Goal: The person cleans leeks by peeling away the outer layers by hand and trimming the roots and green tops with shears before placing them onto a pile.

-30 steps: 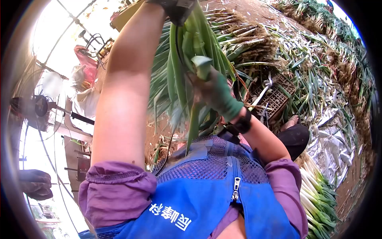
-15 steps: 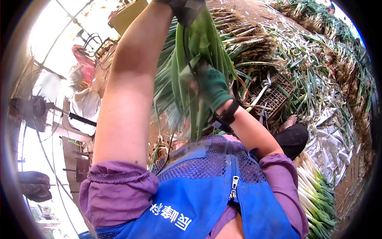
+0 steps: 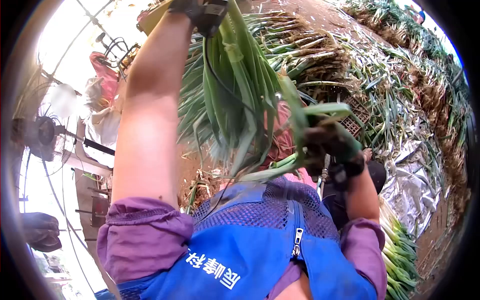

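Daylight glares in from the left of the blue vest (image 3: 215, 250), bleaching the background white. A soft shadow dims part of the left forearm (image 3: 155, 75) above the vest. Above and right of it, the right hand (image 3: 325, 142) and its leaves (image 3: 327, 109) smear with motion; the fisheye view curves into black edges all around.

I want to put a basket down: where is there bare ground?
Brown ground shows beyond the rooted onion pile, with scraps on it, and beside the trimmed bunch. It is crowded around the crate and the right hand with its leaves.
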Available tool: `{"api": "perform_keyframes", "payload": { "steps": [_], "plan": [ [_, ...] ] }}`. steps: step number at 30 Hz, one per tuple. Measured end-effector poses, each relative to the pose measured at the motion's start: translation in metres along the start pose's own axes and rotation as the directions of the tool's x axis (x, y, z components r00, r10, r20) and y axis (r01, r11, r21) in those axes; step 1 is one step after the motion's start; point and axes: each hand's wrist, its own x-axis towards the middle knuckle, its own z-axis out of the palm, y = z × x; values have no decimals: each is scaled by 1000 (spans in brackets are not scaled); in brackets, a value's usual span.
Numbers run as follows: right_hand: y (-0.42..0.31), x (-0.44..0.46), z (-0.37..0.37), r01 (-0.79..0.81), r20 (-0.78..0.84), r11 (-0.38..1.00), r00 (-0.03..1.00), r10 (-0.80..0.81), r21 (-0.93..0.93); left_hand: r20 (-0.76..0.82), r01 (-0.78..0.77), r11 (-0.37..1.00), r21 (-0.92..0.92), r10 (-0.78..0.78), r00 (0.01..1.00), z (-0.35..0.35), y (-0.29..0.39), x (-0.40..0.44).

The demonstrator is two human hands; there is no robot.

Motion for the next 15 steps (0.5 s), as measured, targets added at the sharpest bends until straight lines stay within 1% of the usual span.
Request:
{"api": "perform_keyframes", "payload": {
  "steps": [1, 2, 3, 4, 5, 6, 7, 9, 11, 12, 13, 14, 15],
  "plan": [
    [-4, -23, -21, -240, -20, 928, 967, 256, 285, -2, -1, 999, 37, 1, 1000, -16, -8, 5],
    [-7, -45, -43, -388, -39, 726, 868, 494, 569, 0, -1, 997, 76, 1, 1000, -30, -18, 9],
    [-10, -70, -64, -315, -224, 799, 849, 479, 512, 3, 0, 993, 117, 0, 1000, -44, -28, 15],
    [-14, -95, -86, -268, -402, 864, 800, 446, 427, 9, 2, 987, 163, -3, 1000, -60, -38, 20],
    [-17, -129, -119, -248, -590, 941, 733, 337, 229, 13, 10, 976, 218, -13, 1000, -79, -49, 25],
    [-21, -172, -159, -262, -741, 965, 649, 174, -3, 15, 20, 961, 276, -25, 1000, -98, -60, 30],
    [-27, -220, -198, -318, -838, 932, 545, 30, -174, 17, 30, 941, 337, -38, 999, -117, -70, 36],
    [-38, -304, -264, -400, -910, 864, 388, -144, -307, 24, 56, 887, 458, -75, 997, -155, -89, 43],
    [-59, -367, -255, -366, -953, 882, 56, -299, -298, 36, 77, 816, 574, -119, 992, -188, -105, 50],
    [-64, -398, -249, -447, -925, 840, -68, -373, -306, 49, 76, 777, 625, -137, 989, -201, -112, 55],
    [-61, -432, -239, -599, -899, 762, -152, -410, -246, 64, 74, 734, 675, -159, 985, -209, -118, 59],
    [-53, -463, -224, -758, -878, 638, -205, -433, -137, 82, 66, 690, 720, -179, 980, -212, -122, 65],
    [-39, -494, -204, -916, -882, 399, -226, -414, 47, 98, 54, 646, 762, -197, 976, -212, -124, 70]
  ]
}}
